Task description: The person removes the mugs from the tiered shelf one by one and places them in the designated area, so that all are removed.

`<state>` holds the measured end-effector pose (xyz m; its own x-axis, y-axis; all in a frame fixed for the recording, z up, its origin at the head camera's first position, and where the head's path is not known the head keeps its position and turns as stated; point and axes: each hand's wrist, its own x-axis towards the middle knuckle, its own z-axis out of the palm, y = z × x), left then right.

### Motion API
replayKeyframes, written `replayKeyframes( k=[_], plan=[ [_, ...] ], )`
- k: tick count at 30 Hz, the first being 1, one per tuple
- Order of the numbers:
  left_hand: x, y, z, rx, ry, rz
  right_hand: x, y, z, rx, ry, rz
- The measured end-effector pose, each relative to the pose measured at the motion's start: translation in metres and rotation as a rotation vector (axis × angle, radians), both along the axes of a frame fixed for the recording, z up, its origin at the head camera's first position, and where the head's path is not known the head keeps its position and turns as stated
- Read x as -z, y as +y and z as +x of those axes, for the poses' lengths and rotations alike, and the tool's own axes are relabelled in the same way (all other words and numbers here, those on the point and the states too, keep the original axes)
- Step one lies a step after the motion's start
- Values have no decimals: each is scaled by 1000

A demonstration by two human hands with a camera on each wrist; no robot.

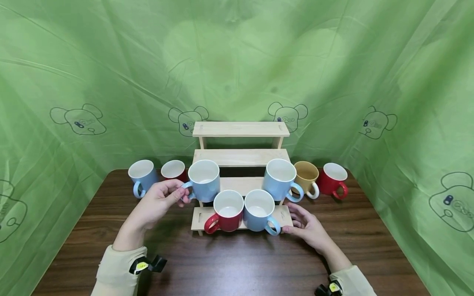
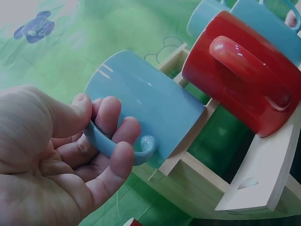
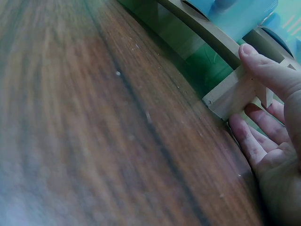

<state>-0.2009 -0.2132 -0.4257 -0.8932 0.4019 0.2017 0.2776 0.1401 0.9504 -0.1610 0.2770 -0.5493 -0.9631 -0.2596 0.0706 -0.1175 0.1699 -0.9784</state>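
While the left hand (image 1: 158, 202) pinches a light-blue mug (image 1: 208, 190) by its handle, the right hand (image 1: 308, 228) holds the lowest step of the wooden four-tier rack (image 1: 240, 157).

Left forearm angles forward and inward from lower left; thumb and forefinger close together on the handle, other fingers loosely bent beside it. Mug sits upright at the left end of the second tier from the bottom, handle toward the hand, behind a red mug (image 1: 230, 222) on the lowest step. Right forearm slants in from lower right, hand low by the brown wood-grain table (image 1: 229, 263); thumb at the board's front corner, fingers curved about its right end.
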Motion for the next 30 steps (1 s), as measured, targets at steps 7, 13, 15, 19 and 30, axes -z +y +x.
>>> replayKeyframes(
  k=[7,13,15,19,30],
  plan=[
    [-1,2,1,5,12,8,0,1,0,11,-3,6],
    [1,-1,0,-22,16,30,3,0,1,-13,-4,-33],
    [1,-2,0,-29,14,42,3,0,1,-16,-9,-45],
    [1,-4,0,-35,19,72,3,0,1,-22,-6,-51],
    [-8,-7,6,-96,33,77,2,0,0,-23,-2,-52]
  ],
)
